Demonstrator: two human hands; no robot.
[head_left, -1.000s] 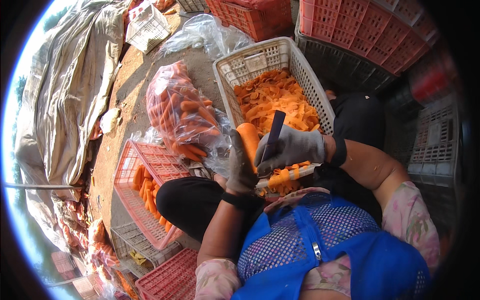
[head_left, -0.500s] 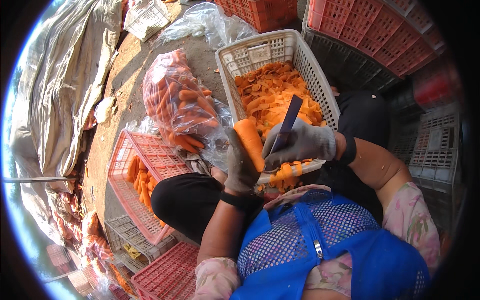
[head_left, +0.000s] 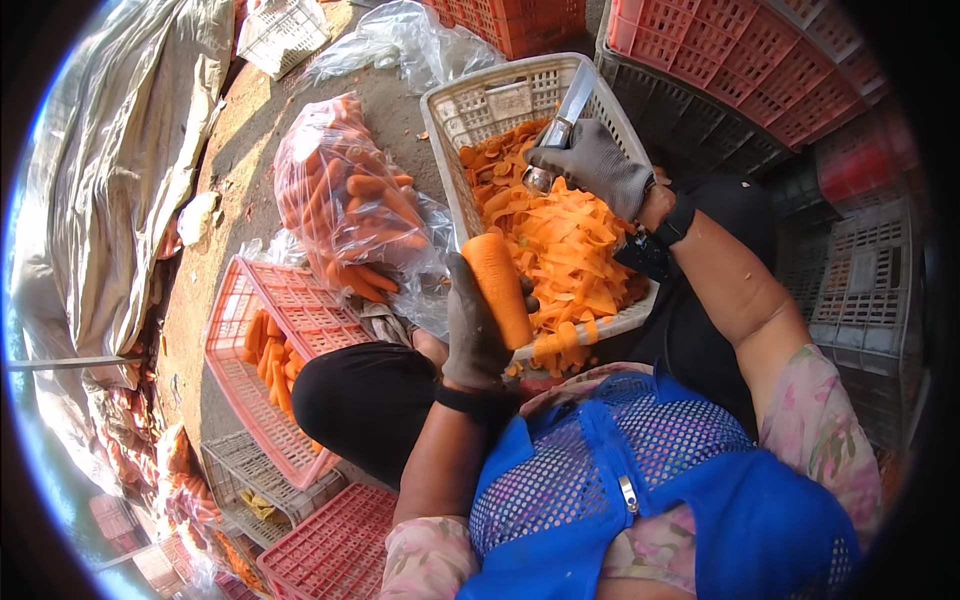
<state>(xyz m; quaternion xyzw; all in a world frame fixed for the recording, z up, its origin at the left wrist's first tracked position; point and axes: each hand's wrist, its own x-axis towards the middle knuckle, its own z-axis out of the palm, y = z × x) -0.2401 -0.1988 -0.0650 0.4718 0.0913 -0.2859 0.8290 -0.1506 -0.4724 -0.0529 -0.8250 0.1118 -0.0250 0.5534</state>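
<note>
Part-sunlit ground (head_left: pixel 240 200) stretches left of a white plastic crate (head_left: pixel 485 103) heaped with orange peelings (head_left: pixel 570 240). At the crate's near left corner, a worker's gloved left hand (head_left: pixel 472 335) wraps around a thick carrot (head_left: pixel 497 290), its top leaning left; the gloved right hand (head_left: pixel 595 165), clamped on a metal tool (head_left: pixel 573 100), hangs over the peelings beside the crate's right wall. Poor grip on the carrot's smooth side could drop it among the peelings, and an overlong stroke of the tool might catch the left glove. Peelings draped over the crate's near rim could spill if bumped. Stacked crates (head_left: pixel 740 60) crowd its far right, a clear bag of carrots (head_left: pixel 340 200) lies left, and the widest room for moving appears above the heap.
</note>
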